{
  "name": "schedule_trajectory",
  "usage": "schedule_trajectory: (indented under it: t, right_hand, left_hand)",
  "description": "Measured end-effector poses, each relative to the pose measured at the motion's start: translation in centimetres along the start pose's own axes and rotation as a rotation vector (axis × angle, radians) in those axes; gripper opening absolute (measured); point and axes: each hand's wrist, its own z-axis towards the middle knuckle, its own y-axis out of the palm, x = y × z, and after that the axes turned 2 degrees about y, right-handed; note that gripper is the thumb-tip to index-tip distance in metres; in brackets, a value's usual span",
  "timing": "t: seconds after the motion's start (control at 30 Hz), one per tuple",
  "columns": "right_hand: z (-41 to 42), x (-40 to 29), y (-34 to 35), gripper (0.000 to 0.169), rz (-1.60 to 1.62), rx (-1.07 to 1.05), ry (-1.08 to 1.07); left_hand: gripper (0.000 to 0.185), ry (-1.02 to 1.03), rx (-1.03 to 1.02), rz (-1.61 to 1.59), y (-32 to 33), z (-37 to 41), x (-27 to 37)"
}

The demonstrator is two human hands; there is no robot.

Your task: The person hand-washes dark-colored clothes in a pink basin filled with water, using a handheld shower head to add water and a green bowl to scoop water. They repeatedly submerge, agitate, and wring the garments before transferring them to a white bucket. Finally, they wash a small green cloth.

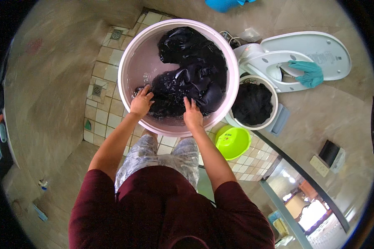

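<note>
A large pink plastic tub (143,59) with a pale rim stands before me, holding water and a mass of wet black cloth (202,71). The cloth fills the tub's right side and reaches along the near side towards the left wall. My left hand (141,102) is inside the near left rim, its fingers at the cloth's left edge. Over the cloth's near edge lies my right hand (193,116), index and middle fingers stretched forward. Whether either hand grips the fabric is not clear.
To the right, a white bucket (275,107) holds more black cloth. A lime-green basin (232,144) stands nearer me on the tiles. Behind the bucket is a toilet (255,57), lid raised, with a teal cloth (311,74) over its seat. A floor drain (97,90) lies at left.
</note>
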Motion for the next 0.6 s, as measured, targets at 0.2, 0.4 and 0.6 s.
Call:
schedule_trajectory:
  t: [0.2,0.4,0.6]
  right_hand:
    - [-0.9,-0.1,-10.6,0.043,0.701,0.013,0.061]
    - [-3.7,-7.6,-25.2,0.070,1.071,0.148,-0.287]
    - [-11.6,-12.1,-38.3,0.078,1.162,0.395,-0.410]
  left_hand:
    - [0.024,-0.036,0.220,-0.447,-8.1,-2.0,4.8]
    - [0.022,0.397,0.419,-0.678,-20.4,-2.6,14.9]
    - [0.021,0.797,0.687,-0.731,-31.1,-5.8,23.1]
